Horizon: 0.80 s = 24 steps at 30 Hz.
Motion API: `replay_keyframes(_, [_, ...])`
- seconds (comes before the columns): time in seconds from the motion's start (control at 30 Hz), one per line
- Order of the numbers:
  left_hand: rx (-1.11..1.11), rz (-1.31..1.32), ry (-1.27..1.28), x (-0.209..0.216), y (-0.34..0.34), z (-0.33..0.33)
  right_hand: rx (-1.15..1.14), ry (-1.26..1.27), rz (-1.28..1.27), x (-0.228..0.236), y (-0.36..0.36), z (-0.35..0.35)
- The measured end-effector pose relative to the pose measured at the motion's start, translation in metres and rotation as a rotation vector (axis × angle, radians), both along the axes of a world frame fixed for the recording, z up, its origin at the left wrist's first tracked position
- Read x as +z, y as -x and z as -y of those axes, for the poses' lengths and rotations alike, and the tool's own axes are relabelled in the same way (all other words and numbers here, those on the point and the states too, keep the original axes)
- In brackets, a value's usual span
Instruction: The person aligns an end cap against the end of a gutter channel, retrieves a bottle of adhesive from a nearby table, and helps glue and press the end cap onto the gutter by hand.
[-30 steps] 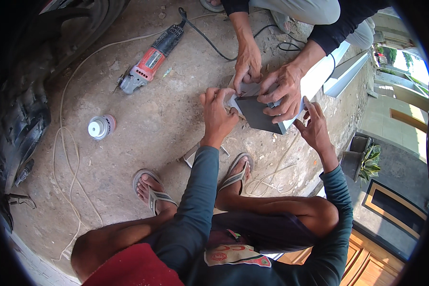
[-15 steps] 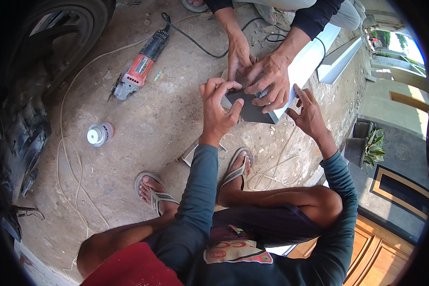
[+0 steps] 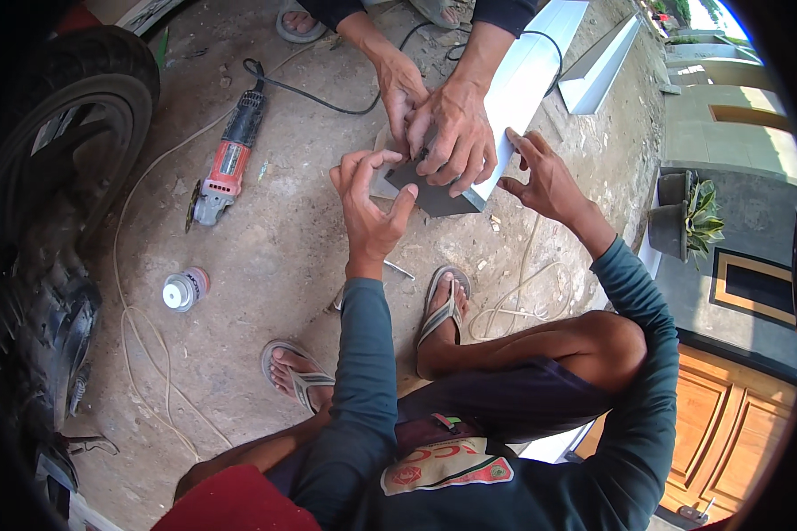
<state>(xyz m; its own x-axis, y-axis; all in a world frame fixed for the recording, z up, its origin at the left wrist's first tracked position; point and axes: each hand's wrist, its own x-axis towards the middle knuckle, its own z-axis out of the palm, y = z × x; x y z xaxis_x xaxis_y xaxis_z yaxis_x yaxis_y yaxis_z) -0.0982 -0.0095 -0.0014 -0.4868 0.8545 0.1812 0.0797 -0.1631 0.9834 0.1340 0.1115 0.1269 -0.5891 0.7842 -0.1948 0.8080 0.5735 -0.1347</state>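
Note:
A long white metal channel (image 3: 527,75) runs away from me, with a dark grey face (image 3: 447,199) at its near end. At the left of that end, my left hand (image 3: 372,208) holds the edge between curled index finger and thumb. My right hand (image 3: 553,181) pinches lightly at the channel's right side, thumb and index fingertips against it. Between my hands, a co-worker's two hands (image 3: 456,124) press together on the grey face. Something small and dark shows at their fingertips, too hidden to name.
A red and black angle grinder (image 3: 226,168) lies on the concrete at left, its cord trailing off. Nearer stand a small round can (image 3: 184,290) and a loose pale cable (image 3: 128,310). A motorcycle wheel (image 3: 106,115) borders the left; another white channel piece (image 3: 602,66) lies far right.
The view has shifted, so the floor items appear displaced. The co-worker's hands have drawn closer together over the grey face. My hands keep nearly the same hold on the channel.

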Motion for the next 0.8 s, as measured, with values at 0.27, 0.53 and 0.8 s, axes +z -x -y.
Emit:
replay_keyframes(0.27, [-0.034, -0.003, 0.040, 0.0036, 0.0025, 0.0012, 0.020, 0.007, 0.051, -0.0024, -0.0046, -0.0003])
replay_keyframes(0.53, [-0.043, -0.029, 0.034, -0.0007, -0.0001, 0.0003, 0.029, 0.003, 0.020, -0.0007, -0.0053, -0.0008])
replay_keyframes(0.8, [0.017, -0.074, -0.010, -0.0037, -0.0010, -0.0021, 0.010, 0.020, 0.014, -0.0010, -0.0046, 0.0000])
